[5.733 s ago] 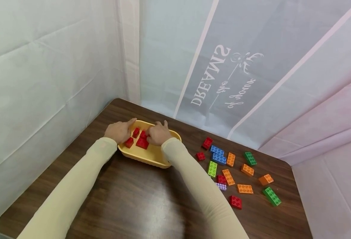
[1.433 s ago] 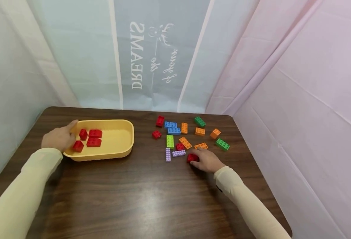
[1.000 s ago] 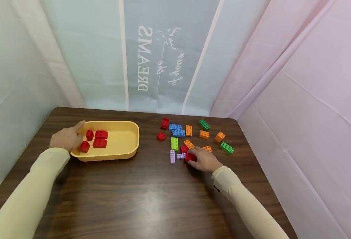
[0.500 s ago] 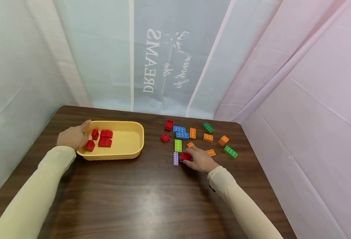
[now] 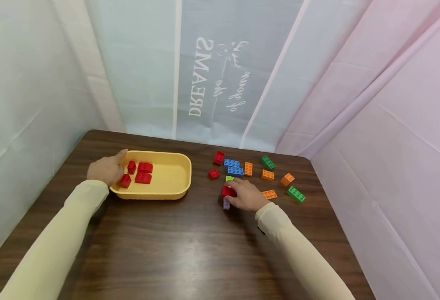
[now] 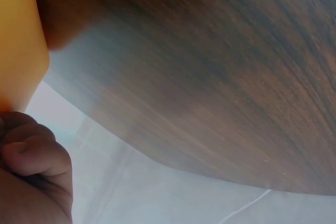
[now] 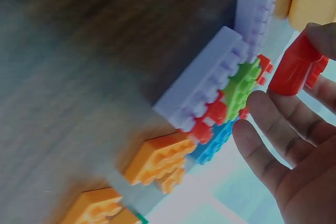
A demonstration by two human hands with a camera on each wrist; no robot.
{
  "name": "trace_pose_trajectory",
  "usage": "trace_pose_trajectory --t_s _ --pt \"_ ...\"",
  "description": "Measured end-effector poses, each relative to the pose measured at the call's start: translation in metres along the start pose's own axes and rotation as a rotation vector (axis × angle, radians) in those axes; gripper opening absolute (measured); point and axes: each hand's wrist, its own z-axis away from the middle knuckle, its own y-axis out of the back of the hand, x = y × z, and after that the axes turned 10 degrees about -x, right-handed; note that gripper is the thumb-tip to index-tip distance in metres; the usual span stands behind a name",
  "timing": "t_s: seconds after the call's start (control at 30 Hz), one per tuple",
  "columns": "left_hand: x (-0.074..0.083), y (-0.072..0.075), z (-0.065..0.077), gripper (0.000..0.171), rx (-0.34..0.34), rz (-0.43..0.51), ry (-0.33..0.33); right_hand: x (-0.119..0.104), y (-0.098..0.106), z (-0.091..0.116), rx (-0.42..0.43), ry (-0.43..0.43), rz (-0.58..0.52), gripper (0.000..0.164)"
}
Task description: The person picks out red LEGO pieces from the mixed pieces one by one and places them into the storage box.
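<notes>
Between the thumb and fingers of my right hand (image 5: 247,196) I pinch a red toy building brick (image 7: 291,69), lifted above the loose bricks in the right wrist view. Below it lie two purple bricks (image 7: 202,80), a lime green brick (image 7: 242,90) and another red brick (image 7: 207,119); in the head view my hand covers part of this group. My left hand (image 5: 105,170) grips the left end of the yellow tray (image 5: 171,177), its fingers curled by the tray wall in the left wrist view. Several red bricks (image 5: 143,178) lie in the tray's left half.
Right of the tray sit two red bricks (image 5: 218,157) and two blue bricks (image 5: 235,171). Farther right lie several orange bricks (image 5: 268,175) and two green bricks (image 5: 296,194). Fabric sheets (image 5: 145,83) hang around the brown wooden table (image 5: 160,241).
Earlier both hands were at the tray. My right hand has since taken a red brick from the table's right side and moved left with it, over the purple bricks. My left hand stays at the tray.
</notes>
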Motion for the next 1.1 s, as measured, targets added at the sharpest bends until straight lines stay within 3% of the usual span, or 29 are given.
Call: trace_pose_trajectory --t_s 0.3,1.1 --pt "0.007 -0.001 -0.006 0.064 -0.01 -0.001 -0.011 -0.014 0.01 -0.02 0.026 0.032 0.021 0.045" --pt "0.001 -0.001 -0.008 0.066 0.009 0.012 -0.016 -0.069 0.025 -0.077 0.055 0.189 0.027 0.042"
